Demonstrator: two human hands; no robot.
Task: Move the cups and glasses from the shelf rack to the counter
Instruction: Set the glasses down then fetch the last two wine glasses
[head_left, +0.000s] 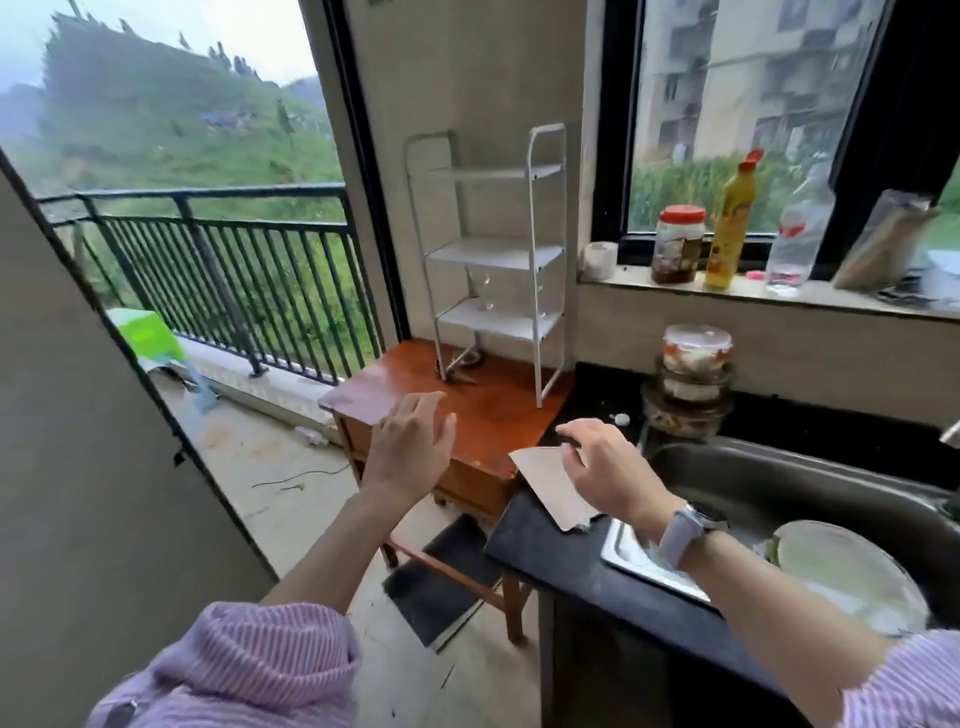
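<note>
The left hand (410, 447) hovers with fingers spread and relaxed, holding nothing, over the near edge of the wooden table (498, 415). The right hand (605, 470) is curled over a pale card (545, 483) at the counter (571, 561) corner, apparently gripping it, with something dark pinched at the fingertips that cannot be made out. Beyond both hands, on the far side of the table, stands the white rack (493, 254); on its lowest shelf, well apart from either hand, stands a clear glass (484, 291), and a second glass (543, 301) shows faintly by the right post. Under the rack lies a small metal item, too blurred to name. Right of the right hand is the sink (779, 478), a plate (852, 566) in it, and beyond it stacked containers (693, 374)
</note>
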